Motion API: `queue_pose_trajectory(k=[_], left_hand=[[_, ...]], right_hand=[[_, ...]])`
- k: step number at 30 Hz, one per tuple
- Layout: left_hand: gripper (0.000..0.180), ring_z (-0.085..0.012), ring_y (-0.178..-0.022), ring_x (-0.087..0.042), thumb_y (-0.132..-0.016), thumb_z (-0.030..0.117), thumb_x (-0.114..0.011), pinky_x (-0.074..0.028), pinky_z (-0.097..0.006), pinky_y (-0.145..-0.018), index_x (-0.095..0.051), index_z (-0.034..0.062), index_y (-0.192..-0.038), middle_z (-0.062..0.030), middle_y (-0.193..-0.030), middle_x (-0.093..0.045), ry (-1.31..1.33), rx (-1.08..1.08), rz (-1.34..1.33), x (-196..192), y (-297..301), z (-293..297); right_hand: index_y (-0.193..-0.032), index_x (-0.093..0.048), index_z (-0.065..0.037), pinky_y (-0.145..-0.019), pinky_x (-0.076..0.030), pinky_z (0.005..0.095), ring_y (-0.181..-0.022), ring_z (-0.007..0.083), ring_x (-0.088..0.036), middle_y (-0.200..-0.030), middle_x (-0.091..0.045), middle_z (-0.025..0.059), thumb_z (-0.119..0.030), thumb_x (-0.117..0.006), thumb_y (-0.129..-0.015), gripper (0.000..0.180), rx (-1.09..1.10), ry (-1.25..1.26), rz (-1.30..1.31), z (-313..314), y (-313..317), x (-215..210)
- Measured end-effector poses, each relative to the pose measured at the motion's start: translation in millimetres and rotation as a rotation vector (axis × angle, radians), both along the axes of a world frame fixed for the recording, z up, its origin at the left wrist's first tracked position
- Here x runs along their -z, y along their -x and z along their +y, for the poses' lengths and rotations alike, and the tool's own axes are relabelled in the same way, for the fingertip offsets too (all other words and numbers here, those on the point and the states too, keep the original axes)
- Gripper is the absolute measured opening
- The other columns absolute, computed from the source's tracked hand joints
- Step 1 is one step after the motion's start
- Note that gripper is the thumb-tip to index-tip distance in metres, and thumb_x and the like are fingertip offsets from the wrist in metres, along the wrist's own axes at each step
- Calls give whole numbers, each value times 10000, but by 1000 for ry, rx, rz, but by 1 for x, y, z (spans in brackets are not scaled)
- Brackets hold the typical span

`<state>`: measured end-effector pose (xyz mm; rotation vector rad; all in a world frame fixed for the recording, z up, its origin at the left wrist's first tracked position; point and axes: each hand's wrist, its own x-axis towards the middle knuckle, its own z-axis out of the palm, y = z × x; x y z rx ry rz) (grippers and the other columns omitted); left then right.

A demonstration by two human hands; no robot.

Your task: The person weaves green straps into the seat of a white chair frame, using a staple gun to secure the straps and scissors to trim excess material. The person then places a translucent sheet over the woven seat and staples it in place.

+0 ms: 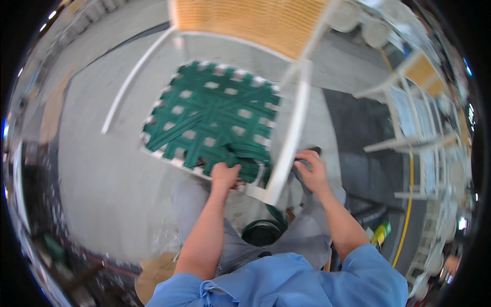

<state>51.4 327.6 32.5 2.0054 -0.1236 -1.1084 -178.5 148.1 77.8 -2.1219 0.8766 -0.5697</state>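
Observation:
A white-framed chair [286, 148] stands before me with a woven tan backrest [245, 23] at its far side. Its seat is a lattice of green webbing [209, 110], with pale gaps between the bands. At the near edge of the seat, my left hand [225, 176] is closed on a green webbing strap [249, 159] that loops loosely over the lattice. Just right of the near chair post, my right hand [312, 171] has its fingers curled round something dark, mostly hidden by the hand. Between my legs lies a coil of green webbing [263, 230].
On the right stands another white chair [417, 117] with a tan back and pale seat, beside a dark mat [353, 138] and a yellow floor line [409, 204]. A yellow-green container [381, 233] is near my right elbow. Brown cardboard [153, 279] lies lower left.

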Motion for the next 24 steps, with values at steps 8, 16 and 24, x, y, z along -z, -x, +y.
queue_pose_trajectory(k=[8, 16, 24], left_hand=[[206, -186, -421, -562, -909, 176, -695, -463, -338, -354, -574, 9, -908, -99, -649, -622, 60, -13, 90, 7, 18, -10], [245, -200, -442, -594, -873, 195, -725, -473, -352, -366, -585, -5, -883, -128, -655, -641, 17, 35, -97, -3, 15, -6], [277, -217, -452, -622, -888, 196, -712, -516, -361, -389, -593, -52, -862, -140, -684, -674, 47, 15, -67, -13, 4, 0]], right_hand=[[-1063, -723, -24, -816, -546, 344, -881, 212, -706, -925, -744, 95, -227, -738, -886, 270, 1212, -25, 446, 57, 406, -101], [-1146, -707, 14, -777, -537, 367, -892, 216, -679, -988, -722, 89, -227, -798, -818, 417, 1154, -532, 467, 112, 437, -27], [-1131, -603, 27, -713, -517, 354, -802, 221, -642, -924, -665, 88, 13, -662, -657, 478, 1128, -575, 84, 91, 400, -31]])
